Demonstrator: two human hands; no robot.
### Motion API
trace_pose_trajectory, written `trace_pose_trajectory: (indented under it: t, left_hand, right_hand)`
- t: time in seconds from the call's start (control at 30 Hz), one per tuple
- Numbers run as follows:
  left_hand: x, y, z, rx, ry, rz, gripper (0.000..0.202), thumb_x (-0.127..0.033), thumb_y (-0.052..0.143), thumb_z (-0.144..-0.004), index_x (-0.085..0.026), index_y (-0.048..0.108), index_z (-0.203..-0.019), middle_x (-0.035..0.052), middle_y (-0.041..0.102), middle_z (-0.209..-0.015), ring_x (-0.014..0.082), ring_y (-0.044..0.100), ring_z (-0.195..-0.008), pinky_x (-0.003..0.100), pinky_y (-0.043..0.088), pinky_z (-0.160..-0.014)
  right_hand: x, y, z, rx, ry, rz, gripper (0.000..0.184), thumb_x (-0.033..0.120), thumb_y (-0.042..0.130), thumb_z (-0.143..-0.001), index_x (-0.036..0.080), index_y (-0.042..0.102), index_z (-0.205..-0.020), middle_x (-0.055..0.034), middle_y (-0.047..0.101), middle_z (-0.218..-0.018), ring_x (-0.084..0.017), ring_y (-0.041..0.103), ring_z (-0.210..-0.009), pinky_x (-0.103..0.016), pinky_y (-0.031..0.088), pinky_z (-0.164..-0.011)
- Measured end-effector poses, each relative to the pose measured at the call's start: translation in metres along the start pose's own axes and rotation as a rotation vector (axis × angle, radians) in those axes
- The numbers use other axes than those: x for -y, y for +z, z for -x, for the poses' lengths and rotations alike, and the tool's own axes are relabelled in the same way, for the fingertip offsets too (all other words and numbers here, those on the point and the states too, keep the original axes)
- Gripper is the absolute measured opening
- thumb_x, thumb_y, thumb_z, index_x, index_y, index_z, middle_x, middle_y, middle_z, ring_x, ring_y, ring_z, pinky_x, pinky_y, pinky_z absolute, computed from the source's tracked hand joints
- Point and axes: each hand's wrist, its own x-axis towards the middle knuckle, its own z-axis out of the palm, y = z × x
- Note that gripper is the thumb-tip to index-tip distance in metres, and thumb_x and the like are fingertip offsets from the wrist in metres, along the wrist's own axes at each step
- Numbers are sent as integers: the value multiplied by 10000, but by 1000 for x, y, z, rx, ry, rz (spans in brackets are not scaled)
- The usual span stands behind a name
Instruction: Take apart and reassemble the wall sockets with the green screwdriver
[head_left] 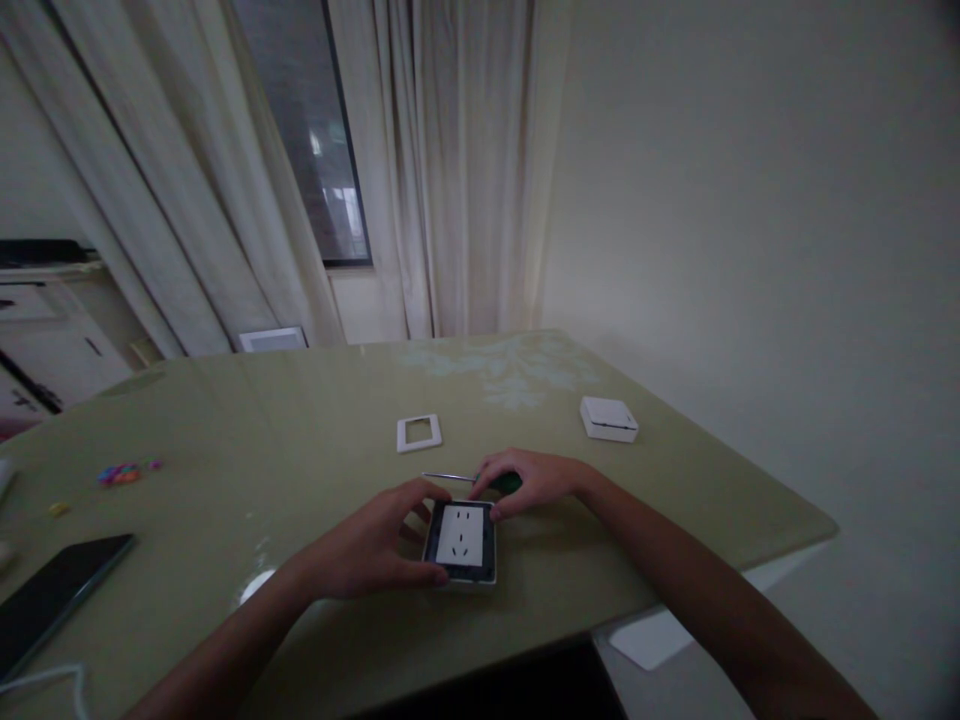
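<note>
A wall socket (460, 538) with a white centre panel and a dark surround sits in a shallow white box near the table's front edge. My left hand (382, 535) is closed around its left side, thumb at the near corner and fingers at the far one. At the far right corner, my right hand (525, 478) pinches the socket with thumb and forefinger. Partly under that hand is a screwdriver (509, 483) with a green handle; its metal shaft points left. Beyond lies a white square frame (403, 436) with an open middle.
A small white box (608, 420) stands at the right on the greenish table (300, 420). On the left are a dark phone or tablet (56, 590), a white cable (45, 674) and small colourful pieces (124, 473). Curtains (465, 180) and a wall are behind.
</note>
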Motion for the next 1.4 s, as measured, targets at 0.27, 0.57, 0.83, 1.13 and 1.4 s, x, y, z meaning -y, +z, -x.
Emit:
trace_pose_trajectory:
  t: [0.27,0.57,0.83,1.13,1.4]
  left_hand:
    - [-6,3,5,28,-7,-30,640,-350,922,-773,-284,621,-1334,57,661,-1289,259,679,-1044,417,598,-900]
    - [16,-35,-34,-247,5,-449,402,-558,600,-1012,-219,722,-1190,104,749,-1173,280,726,-1017,392,600,-884]
    - [85,-79,-113,-314,-111,-658,490,-399,748,-853,-144,730,-1271,195,767,-1295,374,718,-1205,453,531,-1079]
    - [82,-93,-142,-233,-180,-740,210,-343,679,-1063,-178,738,-1178,98,740,-1268,267,707,-1161,478,563,-1048]
    - [58,-82,-146,-314,-223,-735,237,-333,692,-1059,-164,697,-1226,98,725,-1229,255,724,-1056,453,614,-930]
  right_hand:
    - [0,1,-1,10,-11,-3,422,470,809,-906,263,808,-1273,-80,763,-1212,-251,700,-1145,-367,491,-1051]
    - [-8,7,-10,-374,34,14,286,449,768,-936,238,849,-1111,-71,774,-1072,-231,704,-1017,-367,497,-978]
    - [-13,5,-12,-599,95,-1,291,457,734,-951,213,836,-1073,-79,788,-1066,-245,699,-1047,-387,482,-994]
    - [-12,6,-14,-649,130,-51,312,452,726,-940,199,838,-1083,-78,793,-1055,-240,693,-997,-372,502,-924]
    - [-10,3,-12,-673,131,-76,316,452,731,-929,200,840,-1083,-76,790,-1064,-240,693,-1019,-371,485,-954]
